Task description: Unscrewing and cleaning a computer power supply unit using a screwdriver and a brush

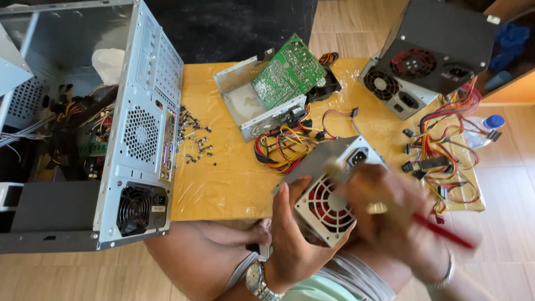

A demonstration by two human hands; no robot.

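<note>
Head camera looked straight down at a grey metal box-shaped power supply unit with a red fan behind a round grille [329, 192], held above the near edge of the yellow plastic-covered table [223, 178]. The left hand [290, 237] clasped it from below at about seven o'clock, thumb up along the left side of the fan face, a steel wristwatch [257, 280] on that wrist. The right hand [390, 214] sat at the unit's three to four o'clock, motion-blurred, closed around a red-handled tool, probably a screwdriver [443, 231], whose handle ran out toward four o'clock; where the tip met the case could not be told through the blur. The unit's long axis ran from about seven o'clock up to one o'clock, fan face tilted toward the camera, with the black mains socket [358, 157] at its far end. Both hands touched the unit, the left bearing it and the right working on its right edge.

At eleven o'clock from the unit lay an opened metal power supply shell with a green circuit board [292, 72] propped in it and a bundle of coloured wires [287, 147] between. A scatter of small dark screws [195, 139] lay at ten o'clock, beside the open grey computer tower case [139, 128].
</note>
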